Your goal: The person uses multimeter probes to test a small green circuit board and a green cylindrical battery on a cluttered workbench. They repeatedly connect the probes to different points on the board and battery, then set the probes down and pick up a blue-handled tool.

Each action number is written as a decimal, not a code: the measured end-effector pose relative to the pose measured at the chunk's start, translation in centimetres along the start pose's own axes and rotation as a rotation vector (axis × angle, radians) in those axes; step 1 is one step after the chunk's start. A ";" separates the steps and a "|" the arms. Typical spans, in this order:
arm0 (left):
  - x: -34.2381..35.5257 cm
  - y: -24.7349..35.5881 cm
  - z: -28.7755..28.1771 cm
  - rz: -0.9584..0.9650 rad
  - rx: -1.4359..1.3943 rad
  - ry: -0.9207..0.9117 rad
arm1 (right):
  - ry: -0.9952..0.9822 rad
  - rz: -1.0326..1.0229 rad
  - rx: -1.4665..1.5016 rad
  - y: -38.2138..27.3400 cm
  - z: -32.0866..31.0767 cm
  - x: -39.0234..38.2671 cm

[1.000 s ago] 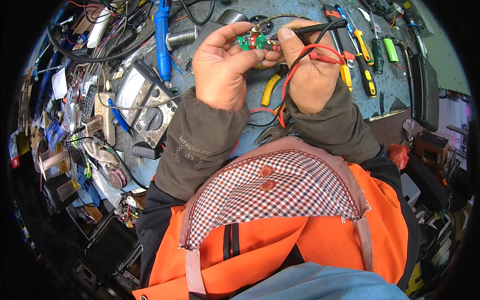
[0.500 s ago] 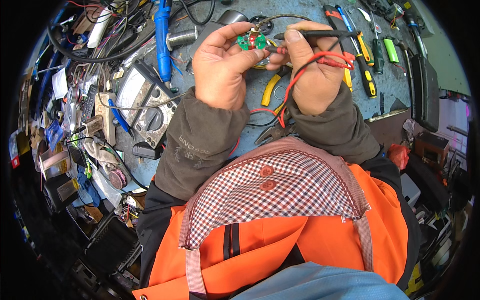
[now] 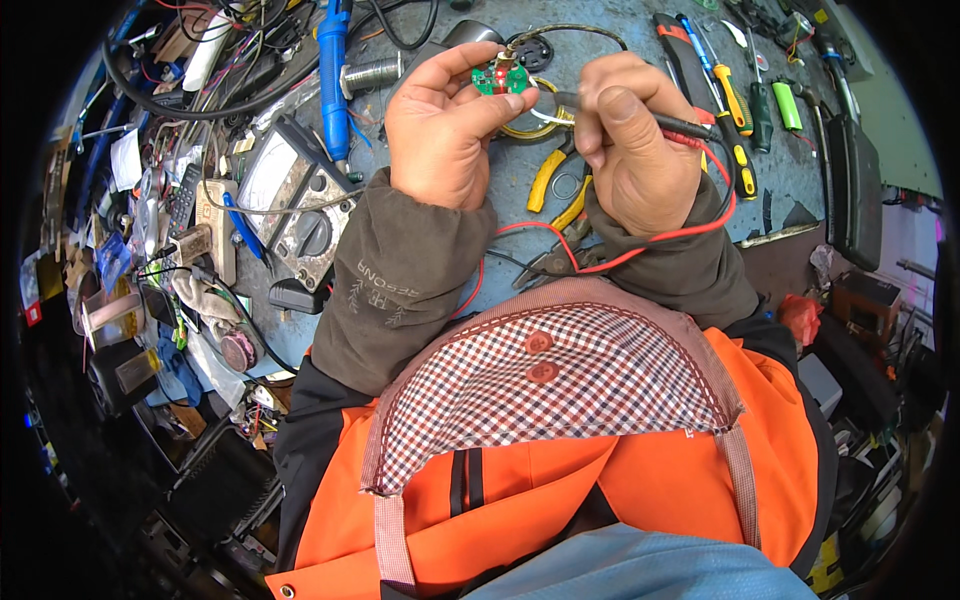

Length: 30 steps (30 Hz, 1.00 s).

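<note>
Right hand (image 3: 645, 145) has backed off rightward from the board (image 3: 500, 84) since the earlier frame; red lead (image 3: 690, 231) now loops wider, over the right sleeve (image 3: 690, 275).

I read the left hand (image 3: 437, 130) as pinching the board by its rim, fingers and thumb at the edges, up over the table (image 3: 515, 225), presumably to leave the parts on its face exposed. Cable (image 3: 575, 30) arcs off its top.

Right fingers are curled round the black probe (image 3: 688, 126), front end pointing toward the board but apart from it. Can't tell what grip the red probe has; hand covers most of it.

Meter (image 3: 305, 235) lies left, dial knob up, probably for easy reading. Pliers (image 3: 545, 180) sit toward the near edge, handles away from me. Screwdrivers (image 3: 737, 105) lie near the right edge, likely for right-hand reach.
</note>
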<state>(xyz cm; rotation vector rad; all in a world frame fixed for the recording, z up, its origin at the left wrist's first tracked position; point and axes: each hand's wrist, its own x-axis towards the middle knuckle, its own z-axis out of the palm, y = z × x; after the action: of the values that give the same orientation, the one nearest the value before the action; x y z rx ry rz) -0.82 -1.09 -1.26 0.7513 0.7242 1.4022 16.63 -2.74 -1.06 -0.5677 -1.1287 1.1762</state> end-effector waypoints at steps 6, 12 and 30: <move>-0.1 -0.2 -0.1 0.022 0.050 -0.015 | 0.114 0.112 0.033 -1.4 0.8 0.1; -0.1 -0.2 -0.4 0.023 0.058 -0.015 | 0.057 0.068 -0.114 -1.7 0.7 0.2; 0.3 0.1 0.1 -0.014 -0.017 -0.002 | -0.496 0.008 -0.786 -5.0 -0.7 0.2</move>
<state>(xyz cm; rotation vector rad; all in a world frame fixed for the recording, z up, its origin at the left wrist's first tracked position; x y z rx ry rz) -0.74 -0.81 -1.12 0.7333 0.7142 1.3935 19.38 -4.13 2.96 -0.8944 -2.0435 0.8657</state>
